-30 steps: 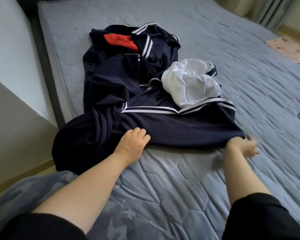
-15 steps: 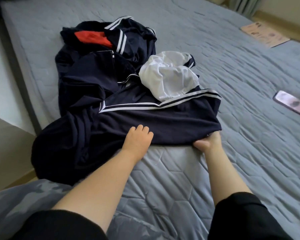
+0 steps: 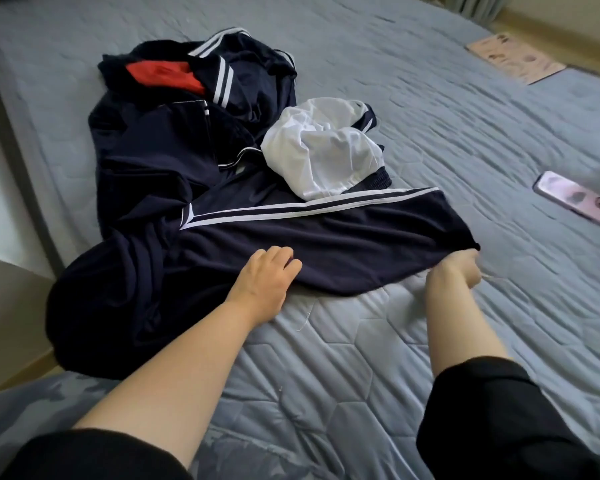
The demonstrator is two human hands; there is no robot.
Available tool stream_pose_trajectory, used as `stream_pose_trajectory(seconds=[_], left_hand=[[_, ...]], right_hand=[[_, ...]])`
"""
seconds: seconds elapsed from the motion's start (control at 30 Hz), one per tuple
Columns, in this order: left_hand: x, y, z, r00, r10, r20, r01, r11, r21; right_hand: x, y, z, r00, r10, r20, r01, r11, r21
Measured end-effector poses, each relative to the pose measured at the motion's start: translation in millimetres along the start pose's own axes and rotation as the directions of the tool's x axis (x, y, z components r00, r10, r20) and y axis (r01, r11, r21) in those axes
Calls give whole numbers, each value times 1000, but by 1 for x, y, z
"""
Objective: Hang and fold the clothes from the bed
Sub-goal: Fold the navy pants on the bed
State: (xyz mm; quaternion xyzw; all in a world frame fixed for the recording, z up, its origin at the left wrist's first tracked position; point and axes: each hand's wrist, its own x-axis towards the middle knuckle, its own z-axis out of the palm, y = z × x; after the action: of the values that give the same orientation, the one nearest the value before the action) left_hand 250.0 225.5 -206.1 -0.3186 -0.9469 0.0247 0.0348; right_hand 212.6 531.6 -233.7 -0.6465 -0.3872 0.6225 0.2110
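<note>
Clothes (image 3: 160, 161) are lying in a loose heap toward the left side of the bed (image 3: 361, 358), which is wearing a blue-grey quilted cover. From the head camera, the nearest piece is a navy garment (image 3: 343, 244) with twin white stripes running along its far edge. It is spreading flat across the cover from the heap out to the right, and its left part is bunching and drooping over the bed's left edge.

A crumpled white garment (image 3: 323, 157) is sitting on top of the navy garment's far side, just beyond the stripes. A strip of red cloth (image 3: 163, 76) is showing at the far end of the heap, tucked among dark folds with more white striping beside it.

The left hand (image 3: 267, 275) is resting palm-down on the navy garment's near edge, its fingers lying loosely on the fabric and closing round nothing. The right hand (image 3: 459, 271) is curling tight on the garment's near right corner, pinching the hem and lifting it slightly off the cover; this hand is blurring. Both arms are reaching out of black sleeves (image 3: 492, 427).

A phone (image 3: 575, 197) is lying flat on the cover well to the right of the clothes. A paper sheet (image 3: 515, 60) is lying at the far right, by the bed's edge.
</note>
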Motion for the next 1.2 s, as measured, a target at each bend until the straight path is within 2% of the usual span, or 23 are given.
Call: stream_pose_trajectory(seconds=[0.03,0.1,0.2,0.27,0.3,0.33,0.4,0.43,0.5,0.53,0.6,0.7,0.8,0.83,0.87,0.9,0.93,1.0,1.03,1.1,1.13,1.17,1.2], left_hand=[[-1,2,-3,999,49,-14,-48,998,48],[-5,3,-5,990,142,-20,-138,978,156],[-10,2,-3,984,168,54,-176,959,222],[-13,0,1,993,102,56,-113,962,247],[-15,0,4,997,66,45,-76,962,262],[-15,0,5,999,30,27,-36,961,275],[-14,0,6,998,-56,8,51,957,287],[-15,0,6,993,-114,25,102,952,287],[-18,-6,13,971,-225,82,194,940,282],[-20,-11,15,960,-262,104,226,936,269],[-24,-15,12,946,-311,93,277,923,268],[-30,-21,8,970,-240,-25,240,948,208],[-40,-28,9,994,-76,-79,80,996,49],[-43,-29,8,997,-4,-82,3,1000,-3],[-45,-29,9,996,55,-72,-58,997,-48],[-47,-28,12,993,109,-47,-112,991,-75],[-50,-26,13,989,139,54,-133,986,-99],[-53,-20,17,933,107,343,-53,985,-163],[-54,-19,20,915,62,398,31,974,-224],[-56,-16,27,903,-98,419,267,891,-366],[-54,-16,28,868,-233,439,442,766,-467],[-50,-19,26,794,-357,491,603,564,-565],[-46,-21,25,685,-429,589,724,305,-619]], right_hand=[[-2,4,0,996,54,64,-59,995,80],[-8,11,-1,984,53,172,-76,988,131],[-7,20,4,947,46,318,-33,998,-44],[-13,14,9,866,129,482,-82,990,-118],[-12,9,12,868,92,488,-34,991,-126],[-7,7,15,894,-19,447,60,995,-79],[-1,3,17,945,-217,243,230,973,-27],[1,5,15,961,-216,174,224,974,-22],[-1,16,10,990,-41,138,40,999,9],[-8,24,9,985,21,170,-25,999,25],[-29,44,7,959,31,280,-31,1000,-7],[-56,82,-1,860,108,499,-74,993,-88],[-72,98,-6,617,286,733,-165,958,-236],[-72,96,-6,585,294,756,-174,956,-237],[-70,93,-3,614,258,746,-180,966,-186],[-66,87,2,687,197,700,-174,979,-105],[-64,82,7,767,141,626,-153,988,-36],[-61,77,15,866,85,493,-89,996,-15],[-61,79,17,881,88,465,-71,996,-55],[-59,88,17,869,128,478,-56,985,-162],[-56,92,16,856,146,495,-47,977,-207],[-54,95,14,847,160,507,-50,973,-224],[-51,97,12,843,170,511,-69,975,-211]])
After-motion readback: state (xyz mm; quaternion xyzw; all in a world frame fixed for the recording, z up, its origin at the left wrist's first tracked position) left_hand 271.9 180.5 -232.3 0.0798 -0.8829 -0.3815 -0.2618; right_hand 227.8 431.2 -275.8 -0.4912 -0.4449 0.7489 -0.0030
